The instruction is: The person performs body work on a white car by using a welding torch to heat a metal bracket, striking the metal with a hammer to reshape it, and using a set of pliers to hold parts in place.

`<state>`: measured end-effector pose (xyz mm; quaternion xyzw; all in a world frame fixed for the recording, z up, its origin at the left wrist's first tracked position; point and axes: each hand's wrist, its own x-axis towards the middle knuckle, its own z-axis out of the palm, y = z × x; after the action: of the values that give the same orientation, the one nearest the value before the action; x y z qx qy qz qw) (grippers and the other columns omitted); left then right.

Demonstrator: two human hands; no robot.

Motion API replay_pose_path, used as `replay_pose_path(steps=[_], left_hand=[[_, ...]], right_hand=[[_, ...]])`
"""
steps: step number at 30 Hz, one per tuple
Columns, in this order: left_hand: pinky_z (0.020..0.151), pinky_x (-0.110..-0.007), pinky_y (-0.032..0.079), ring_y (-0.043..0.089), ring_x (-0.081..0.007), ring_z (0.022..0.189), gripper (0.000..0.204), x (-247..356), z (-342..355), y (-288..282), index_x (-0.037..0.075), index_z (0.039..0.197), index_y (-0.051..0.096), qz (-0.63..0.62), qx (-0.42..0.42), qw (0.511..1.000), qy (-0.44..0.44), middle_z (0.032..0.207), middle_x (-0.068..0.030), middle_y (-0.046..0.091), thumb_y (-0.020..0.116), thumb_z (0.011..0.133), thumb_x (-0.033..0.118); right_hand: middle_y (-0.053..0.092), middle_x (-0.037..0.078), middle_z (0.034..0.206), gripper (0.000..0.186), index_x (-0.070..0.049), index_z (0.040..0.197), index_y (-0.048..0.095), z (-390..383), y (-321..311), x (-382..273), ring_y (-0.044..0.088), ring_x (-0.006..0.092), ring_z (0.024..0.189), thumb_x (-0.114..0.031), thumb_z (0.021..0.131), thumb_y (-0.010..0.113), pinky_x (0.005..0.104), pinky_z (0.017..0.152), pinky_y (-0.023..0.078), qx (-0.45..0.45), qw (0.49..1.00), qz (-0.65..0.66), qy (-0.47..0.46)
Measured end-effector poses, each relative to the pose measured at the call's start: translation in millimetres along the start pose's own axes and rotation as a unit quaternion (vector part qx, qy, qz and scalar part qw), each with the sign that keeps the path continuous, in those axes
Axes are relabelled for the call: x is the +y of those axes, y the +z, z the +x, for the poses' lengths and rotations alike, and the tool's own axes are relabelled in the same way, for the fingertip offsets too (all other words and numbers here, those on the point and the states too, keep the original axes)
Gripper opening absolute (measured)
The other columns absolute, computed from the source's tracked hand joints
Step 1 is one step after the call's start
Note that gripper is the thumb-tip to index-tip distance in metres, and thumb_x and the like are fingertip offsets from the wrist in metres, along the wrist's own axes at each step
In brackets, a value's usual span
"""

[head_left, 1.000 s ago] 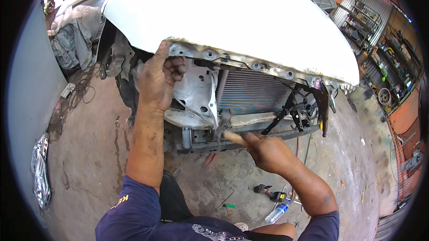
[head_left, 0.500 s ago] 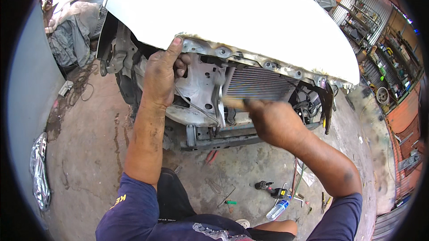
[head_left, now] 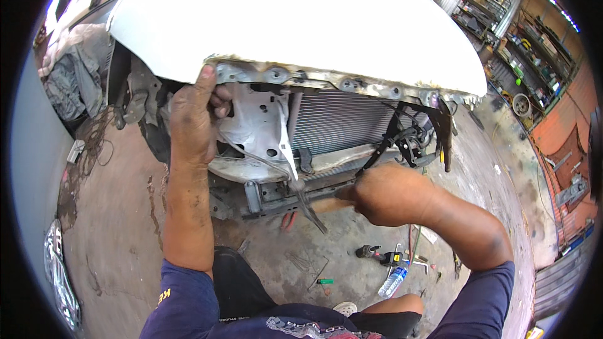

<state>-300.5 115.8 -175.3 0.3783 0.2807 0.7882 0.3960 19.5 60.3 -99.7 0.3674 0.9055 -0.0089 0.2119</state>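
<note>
White-painted, the broad curved car hood (head_left: 301,18) looks stiff, best held by its front lip, where my left hand (head_left: 191,122) rests its thumb, fingers curled; whether they pinch, I cannot tell. Below the hood's middle, the wooden-handled, dark-headed hammer (head_left: 321,205) should swing head-heavy, my right hand (head_left: 392,194) wrapped round its handle.

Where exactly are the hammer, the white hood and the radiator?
Hammer (head_left: 328,204): head view, on its pale handle.
White hood (head_left: 298,21): head view, on its broad outer panel.
Radiator (head_left: 341,121): head view, on its finned face.
</note>
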Motion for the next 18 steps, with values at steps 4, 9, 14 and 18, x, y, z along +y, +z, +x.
replay_pose_path(steps=[4, 9, 14, 18], left_hand=[[0.06, -0.024, 0.044, 0.057, -0.0093, 0.067, 0.029, 2.1, -1.9, 0.3, 0.007, 0.103, 0.075, -0.01, -0.011, 1.0, 0.002, 0.078, -0.0016, 0.068, 0.073, 0.109, 0.035], [0.062, -0.025, 0.044, 0.059, -0.0085, 0.07, 0.027, -2.2, -0.6, -1.9, 0.006, 0.113, 0.075, -0.012, -0.006, 1.0, 0.002, 0.081, -0.0018, 0.07, 0.07, 0.111, 0.033], [0.062, -0.024, 0.044, 0.058, -0.0095, 0.069, 0.026, -0.2, -2.0, -1.7, 0.007, 0.109, 0.075, -0.03, -0.012, 0.999, -0.008, 0.081, -0.0024, 0.071, 0.071, 0.11, 0.032], [0.061, -0.025, 0.043, 0.058, -0.0104, 0.068, 0.028, -2.8, -3.8, -6.0, 0.007, 0.107, 0.076, -0.009, -0.006, 1.0, -0.012, 0.08, -0.003, 0.07, 0.071, 0.11, 0.035]], right_hand=[[0.077, 0.021, 0.099, 0.05, -0.008, 0.143, 0.065, -16.6, -19.6, 7.8, 0.077, 0.0423, 0.089, -0.004, 0.093, 0.064, 0.0528, 0.078, 0.062, 0.204, 0.976, 0.038, 0.063], [0.075, 0.02, 0.091, 0.056, -0.013, 0.147, 0.064, -13.1, 12.3, -1.5, 0.077, 0.0399, 0.085, -0.004, 0.092, 0.064, 0.0513, 0.075, 0.063, 0.08, 0.996, 0.013, 0.043], [0.078, 0.018, 0.097, 0.051, -0.022, 0.141, 0.072, -12.7, -11.1, -3.5, 0.076, 0.0412, 0.09, -0.012, 0.091, 0.067, 0.0532, 0.078, 0.061, -0.026, 0.999, 0.012, -0.015], [0.075, 0.018, 0.085, 0.051, -0.008, 0.144, 0.065, 11.2, -18.2, -1.2, 0.077, 0.0396, 0.08, -0.006, 0.093, 0.063, 0.0538, 0.07, 0.062, 0.2, 0.976, 0.062, 0.058]])
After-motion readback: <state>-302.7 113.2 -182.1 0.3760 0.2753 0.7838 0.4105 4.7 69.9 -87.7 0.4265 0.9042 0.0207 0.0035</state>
